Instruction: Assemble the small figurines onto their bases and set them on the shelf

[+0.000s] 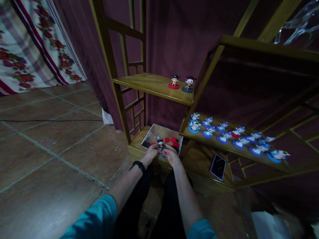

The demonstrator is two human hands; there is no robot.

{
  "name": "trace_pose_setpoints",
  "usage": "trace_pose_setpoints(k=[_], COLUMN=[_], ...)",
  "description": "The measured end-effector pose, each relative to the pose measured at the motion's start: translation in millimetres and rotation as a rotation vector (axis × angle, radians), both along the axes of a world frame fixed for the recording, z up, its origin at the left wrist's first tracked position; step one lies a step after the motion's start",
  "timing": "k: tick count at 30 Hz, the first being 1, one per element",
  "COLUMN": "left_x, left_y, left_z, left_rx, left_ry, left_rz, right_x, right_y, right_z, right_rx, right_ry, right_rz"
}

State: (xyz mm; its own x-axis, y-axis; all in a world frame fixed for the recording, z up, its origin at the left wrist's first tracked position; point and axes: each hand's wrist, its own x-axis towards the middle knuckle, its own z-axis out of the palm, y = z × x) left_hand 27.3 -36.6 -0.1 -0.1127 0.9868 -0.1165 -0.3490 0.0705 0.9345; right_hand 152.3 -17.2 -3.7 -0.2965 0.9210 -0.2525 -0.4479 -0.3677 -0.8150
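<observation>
Between my two hands is a small black-haired figurine (pixel 160 143) on a dark base, held upright over the near side of an open box (pixel 163 127). My left hand (pixel 151 153), with a black band on its wrist, grips it from the left. From the right, my right hand (pixel 171 154) has its fingers closed at the dark base. Inside the box lie several red discs (pixel 167 140), some dark pieces and a small black-and-white figurine (pixel 157 137). My hands hide part of the box's front.
Two figurines (pixel 175 80) stand on the wooden shelf (pixel 152 83) above the box. Several blue-based figurines (pixel 225 136) line the lower right shelf, one with a red base. A phone (pixel 218 167) lies below them. Upper right is a clear ornament (pixel 299 25); a cable (pixel 50 120) crosses the floor.
</observation>
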Motion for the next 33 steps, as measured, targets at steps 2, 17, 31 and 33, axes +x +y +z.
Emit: trace_pose_setpoints(k=[2,17,31,33], left_x=[-0.3,-2.7,-3.4,-3.2], left_y=[1.0,2.1,-0.6,-0.4], left_z=[-2.0,2.8,6.8,6.9], left_rx=[-0.023,-0.105,-0.178,-0.184], left_ry=[-0.021,-0.168,-0.135,-0.126], left_rz=[-0.012,-0.030,-0.035,-0.043], right_x=[-0.5,0.7,-3.1,-3.1], right_y=[-0.3,-0.2,-3.7,-3.2], right_z=[0.9,1.8,5.8,3.8], right_rx=[0.011,-0.048,0.031,0.038], right_ry=[-0.006,-0.053,-0.157,-0.160], right_rz=[0.015,-0.041,-0.052,-0.063])
